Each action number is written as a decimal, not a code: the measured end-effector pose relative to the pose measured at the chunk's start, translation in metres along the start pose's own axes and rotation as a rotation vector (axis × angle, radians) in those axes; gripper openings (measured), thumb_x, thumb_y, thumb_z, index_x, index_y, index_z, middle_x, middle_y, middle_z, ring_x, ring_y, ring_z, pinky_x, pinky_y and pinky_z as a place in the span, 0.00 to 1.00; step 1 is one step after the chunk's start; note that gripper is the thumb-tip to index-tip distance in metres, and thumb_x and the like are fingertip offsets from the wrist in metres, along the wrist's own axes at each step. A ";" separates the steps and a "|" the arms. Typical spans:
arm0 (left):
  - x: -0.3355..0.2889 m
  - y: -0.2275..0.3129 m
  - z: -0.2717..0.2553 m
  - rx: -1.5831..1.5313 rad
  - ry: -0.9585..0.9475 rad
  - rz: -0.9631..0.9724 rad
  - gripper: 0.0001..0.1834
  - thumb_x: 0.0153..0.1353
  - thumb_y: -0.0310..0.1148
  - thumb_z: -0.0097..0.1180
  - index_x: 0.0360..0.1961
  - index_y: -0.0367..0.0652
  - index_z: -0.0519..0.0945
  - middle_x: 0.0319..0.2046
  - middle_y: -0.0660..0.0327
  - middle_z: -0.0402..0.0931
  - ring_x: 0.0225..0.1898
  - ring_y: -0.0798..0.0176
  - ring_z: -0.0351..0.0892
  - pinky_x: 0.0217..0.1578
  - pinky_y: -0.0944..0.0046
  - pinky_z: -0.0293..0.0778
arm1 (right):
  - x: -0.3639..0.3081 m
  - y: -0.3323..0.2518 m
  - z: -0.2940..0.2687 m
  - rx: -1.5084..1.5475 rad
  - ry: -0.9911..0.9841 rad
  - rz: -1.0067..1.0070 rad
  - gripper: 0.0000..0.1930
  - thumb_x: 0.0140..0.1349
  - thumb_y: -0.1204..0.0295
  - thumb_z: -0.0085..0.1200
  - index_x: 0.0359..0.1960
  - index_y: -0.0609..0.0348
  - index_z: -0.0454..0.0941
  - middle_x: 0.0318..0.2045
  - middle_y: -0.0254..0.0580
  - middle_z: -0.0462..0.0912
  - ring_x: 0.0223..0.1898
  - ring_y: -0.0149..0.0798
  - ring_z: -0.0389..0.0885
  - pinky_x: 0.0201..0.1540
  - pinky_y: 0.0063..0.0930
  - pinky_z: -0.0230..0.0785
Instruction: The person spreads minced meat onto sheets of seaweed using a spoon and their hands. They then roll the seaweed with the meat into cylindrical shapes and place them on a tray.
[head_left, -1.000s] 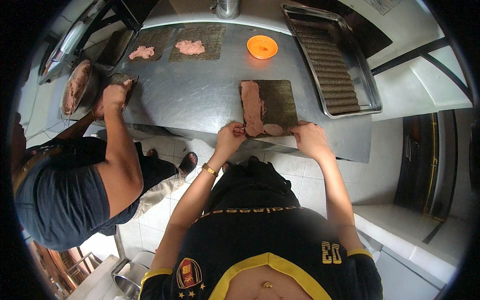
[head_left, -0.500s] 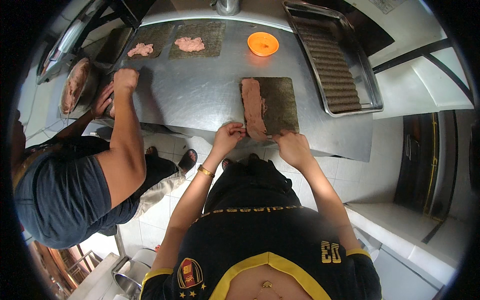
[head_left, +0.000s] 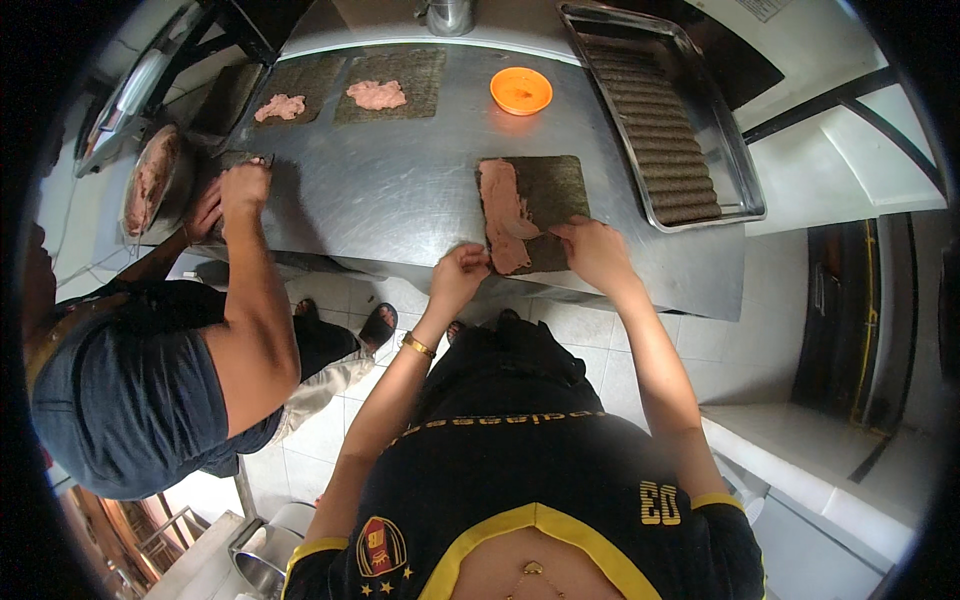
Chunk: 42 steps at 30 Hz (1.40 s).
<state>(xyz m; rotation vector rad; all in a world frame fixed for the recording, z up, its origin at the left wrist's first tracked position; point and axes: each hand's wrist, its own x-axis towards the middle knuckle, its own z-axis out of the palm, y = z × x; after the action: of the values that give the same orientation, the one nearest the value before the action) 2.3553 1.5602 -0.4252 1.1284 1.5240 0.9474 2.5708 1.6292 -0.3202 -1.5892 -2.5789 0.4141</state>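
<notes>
In front of me a dark green nori sheet (head_left: 560, 185) lies on the metal table. A thick strip of pink minced paste (head_left: 502, 205) covers its left side. My left hand (head_left: 461, 275) pinches the sheet's near left corner. My right hand (head_left: 596, 255) grips a small spreader (head_left: 525, 230) over the sheet's near half. The spreader's blade touches the right edge of the paste and is hard to tell apart from it; my fingers hide its handle.
An orange bowl (head_left: 521, 91) stands beyond the sheet. A metal tray (head_left: 735, 165) of dark rolls (head_left: 668, 140) is at the right. Two more nori sheets with paste lie far left. A co-worker's hand (head_left: 246, 185) works beside a bowl of paste (head_left: 155, 180).
My right hand has moved away from me and slightly right, lifting the spreader from the near edge to the paste's right side. My left hand stays at the corner.
</notes>
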 end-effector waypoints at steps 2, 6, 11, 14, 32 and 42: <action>0.001 -0.001 0.003 -0.082 0.055 0.036 0.20 0.54 0.19 0.52 0.51 0.31 0.70 0.40 0.53 0.80 0.41 0.65 0.80 0.42 0.68 0.74 | 0.000 -0.003 0.007 -0.037 -0.100 -0.006 0.15 0.54 0.72 0.47 0.42 0.46 0.81 0.38 0.45 0.80 0.37 0.51 0.79 0.40 0.43 0.72; 0.005 0.000 0.003 -0.239 0.017 -0.041 0.24 0.57 0.18 0.48 0.57 0.33 0.65 0.49 0.53 0.75 0.49 0.64 0.75 0.48 0.68 0.71 | -0.011 -0.001 0.005 -0.025 -0.184 -0.087 0.15 0.50 0.74 0.48 0.39 0.49 0.82 0.38 0.45 0.81 0.38 0.50 0.80 0.38 0.42 0.73; 0.009 0.006 0.001 -0.388 -0.044 -0.129 0.25 0.59 0.18 0.44 0.59 0.34 0.62 0.52 0.52 0.71 0.52 0.61 0.73 0.50 0.67 0.70 | -0.002 0.010 -0.009 0.050 -0.149 -0.109 0.15 0.49 0.75 0.48 0.38 0.50 0.82 0.34 0.46 0.81 0.39 0.49 0.80 0.38 0.42 0.72; 0.009 0.010 -0.001 -0.455 -0.066 -0.156 0.24 0.61 0.19 0.42 0.60 0.35 0.61 0.52 0.52 0.71 0.52 0.59 0.73 0.51 0.66 0.69 | 0.014 0.008 -0.003 0.076 -0.068 -0.096 0.15 0.50 0.75 0.47 0.39 0.50 0.82 0.34 0.46 0.81 0.38 0.49 0.80 0.38 0.42 0.73; 0.025 0.016 -0.006 -0.523 -0.051 -0.167 0.21 0.66 0.23 0.39 0.60 0.38 0.60 0.58 0.57 0.67 0.56 0.63 0.69 0.55 0.67 0.66 | 0.065 0.017 0.005 0.015 0.018 0.001 0.15 0.54 0.74 0.46 0.39 0.44 0.83 0.33 0.45 0.82 0.38 0.49 0.81 0.40 0.44 0.73; 0.037 0.001 -0.011 -0.508 -0.023 -0.137 0.21 0.63 0.23 0.41 0.58 0.35 0.63 0.56 0.55 0.69 0.54 0.61 0.71 0.52 0.66 0.68 | 0.019 0.026 0.020 0.236 -0.191 -0.139 0.14 0.51 0.70 0.50 0.39 0.44 0.83 0.35 0.48 0.82 0.39 0.50 0.80 0.43 0.41 0.72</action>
<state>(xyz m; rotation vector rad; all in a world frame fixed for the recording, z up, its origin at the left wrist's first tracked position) 2.3411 1.5961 -0.4311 0.6606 1.2257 1.1389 2.5807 1.6539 -0.3477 -1.3430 -2.6327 0.8587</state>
